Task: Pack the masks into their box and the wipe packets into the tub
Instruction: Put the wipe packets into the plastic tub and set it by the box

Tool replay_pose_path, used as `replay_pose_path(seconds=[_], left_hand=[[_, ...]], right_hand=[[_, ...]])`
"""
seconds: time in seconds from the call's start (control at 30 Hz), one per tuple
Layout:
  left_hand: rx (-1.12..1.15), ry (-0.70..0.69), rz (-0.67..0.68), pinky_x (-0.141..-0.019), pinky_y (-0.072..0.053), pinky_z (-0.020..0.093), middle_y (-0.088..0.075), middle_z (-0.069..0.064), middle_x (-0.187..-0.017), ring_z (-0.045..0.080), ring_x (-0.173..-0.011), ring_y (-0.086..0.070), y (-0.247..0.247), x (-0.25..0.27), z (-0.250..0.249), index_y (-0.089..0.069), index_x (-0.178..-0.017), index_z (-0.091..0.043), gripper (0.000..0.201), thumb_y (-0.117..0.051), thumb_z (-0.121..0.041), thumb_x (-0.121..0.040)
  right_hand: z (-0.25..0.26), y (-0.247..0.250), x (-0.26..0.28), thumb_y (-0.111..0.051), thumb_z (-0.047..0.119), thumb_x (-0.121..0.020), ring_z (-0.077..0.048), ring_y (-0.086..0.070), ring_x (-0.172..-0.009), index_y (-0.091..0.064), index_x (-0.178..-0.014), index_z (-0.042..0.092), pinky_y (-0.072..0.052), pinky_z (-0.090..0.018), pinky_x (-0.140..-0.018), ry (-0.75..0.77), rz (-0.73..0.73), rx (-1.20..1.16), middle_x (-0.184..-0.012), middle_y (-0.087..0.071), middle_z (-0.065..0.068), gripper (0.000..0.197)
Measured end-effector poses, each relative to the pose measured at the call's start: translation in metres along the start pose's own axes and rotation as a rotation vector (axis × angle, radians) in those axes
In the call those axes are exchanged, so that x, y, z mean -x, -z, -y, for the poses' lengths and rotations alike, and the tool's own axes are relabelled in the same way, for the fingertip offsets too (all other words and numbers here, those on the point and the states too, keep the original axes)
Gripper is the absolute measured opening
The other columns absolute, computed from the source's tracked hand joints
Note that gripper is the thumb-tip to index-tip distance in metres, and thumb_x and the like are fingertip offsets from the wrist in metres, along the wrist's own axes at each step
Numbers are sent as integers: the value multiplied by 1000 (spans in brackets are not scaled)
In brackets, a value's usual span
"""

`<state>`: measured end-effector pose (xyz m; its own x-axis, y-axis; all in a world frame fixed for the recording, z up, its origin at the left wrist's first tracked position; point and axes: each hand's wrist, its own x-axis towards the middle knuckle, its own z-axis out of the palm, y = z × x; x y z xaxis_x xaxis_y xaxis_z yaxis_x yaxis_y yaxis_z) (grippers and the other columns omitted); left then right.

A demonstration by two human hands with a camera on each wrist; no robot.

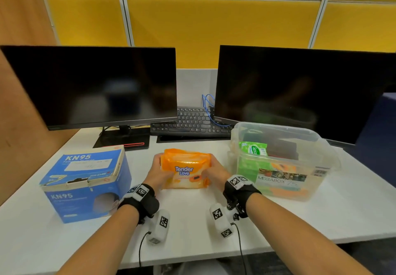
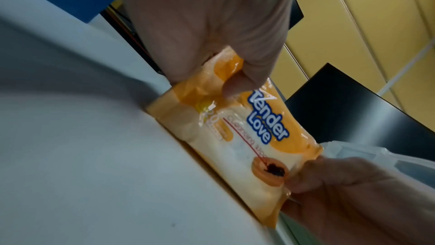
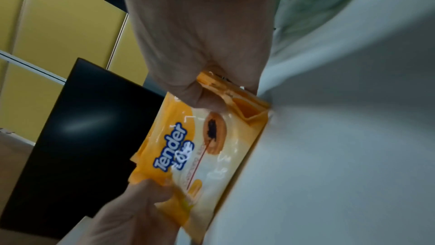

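An orange Tender Love wipe packet (image 1: 185, 168) (image 2: 237, 135) (image 3: 204, 148) stands on its long edge on the white desk (image 1: 192, 221), between both hands. My left hand (image 1: 157, 170) (image 2: 212, 44) pinches its left end, thumb on the front. My right hand (image 1: 214, 170) (image 3: 202, 53) pinches its right end the same way. The blue KN95 mask box (image 1: 85, 182) sits to the left with its top flaps down. The clear Megabox tub (image 1: 280, 161) stands open to the right, holding a green wipe packet (image 1: 254, 148) and orange ones.
Two dark monitors (image 1: 92, 86) (image 1: 306, 92) stand at the back with a black keyboard (image 1: 190, 122) and a blue cable (image 1: 209, 107) between them. A wooden partition (image 1: 21, 82) closes the left side. Yellow wall panels rise behind.
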<state>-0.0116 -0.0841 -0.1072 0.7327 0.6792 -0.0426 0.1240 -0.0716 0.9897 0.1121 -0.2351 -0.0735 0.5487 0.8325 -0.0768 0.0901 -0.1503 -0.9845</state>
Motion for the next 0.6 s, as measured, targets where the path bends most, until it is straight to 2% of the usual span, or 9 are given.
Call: replay_pose_path(seconds=[0.07,0.13,0.2,0.23,0.3,0.37,0.43,0.5,0.6], left_hand=[[7,21,-21,-85,-54,37,-54,2,-110,20,-102,-58,-1,-3,3,-35,-122,-18,62,-64,12,-76],[-39,-60,-86,-82,-58,44,-60,13,-111,32,-104,-63,-1,-12,10,-45,-120,-6,63,-74,-1,-64],[-12,-77,-120,-73,-60,48,-65,21,-108,38,-102,-66,1,-26,26,-52,-117,-2,64,-74,-3,-57],[-30,-99,-106,-72,-60,45,-66,20,-106,35,-100,-67,0,-24,25,-55,-115,-2,61,-75,-2,-57],[-102,-157,-30,-75,-59,36,-70,12,-101,24,-94,-69,-1,-18,18,-62,-108,-7,49,-80,-1,-63],[-152,-168,87,-80,-56,29,-69,3,-104,13,-95,-67,-1,-9,16,-61,-109,-16,54,-82,-9,-60],[-175,-168,142,-84,-53,21,-68,-5,-110,6,-100,-67,3,-3,16,-59,-118,-19,67,-83,-22,-56],[-173,-164,131,-81,-51,15,-70,-13,-106,-2,-99,-66,8,1,14,-57,-122,-18,72,-84,-23,-56],[-107,-173,110,-77,-54,17,-71,-8,-104,7,-98,-68,12,7,-2,-59,-119,-16,71,-84,-23,-54]], right_hand=[[6,-4,5,-44,-22,-79,-20,-57,-85,-50,-95,9,-53,-37,-72,16,17,-11,-103,-60,-18,36],[12,-11,5,-49,-10,-77,-24,-56,-79,-48,-78,12,-51,-40,-65,61,13,-34,-82,-55,-8,22],[17,-15,1,-53,4,-65,-24,-58,-78,-49,-82,12,-52,-38,-61,80,-8,-47,-80,-55,-4,20],[16,-14,-1,-55,5,-65,-23,-60,-77,-51,-83,11,-53,-38,-62,79,2,-25,-80,-56,-4,20],[5,-11,-5,-58,-2,-78,-20,-61,-74,-58,-82,10,-54,-39,-66,55,44,68,-76,-59,-2,12],[-8,-6,-8,-58,-2,-85,-20,-64,-78,-62,-96,13,-55,-42,-72,4,74,132,-81,-64,-1,19],[-10,-2,-9,-65,8,-80,-26,-68,-90,-63,-100,20,-54,-45,-83,-30,58,216,-91,-69,-5,23],[-5,4,-9,-72,15,-73,-27,-66,-102,-67,-103,17,-53,-42,-91,-5,18,451,-104,-71,-8,30],[18,13,2,-79,20,-71,-24,-65,-104,-68,-110,14,-52,-35,-91,75,-13,721,-111,-70,-7,41]])
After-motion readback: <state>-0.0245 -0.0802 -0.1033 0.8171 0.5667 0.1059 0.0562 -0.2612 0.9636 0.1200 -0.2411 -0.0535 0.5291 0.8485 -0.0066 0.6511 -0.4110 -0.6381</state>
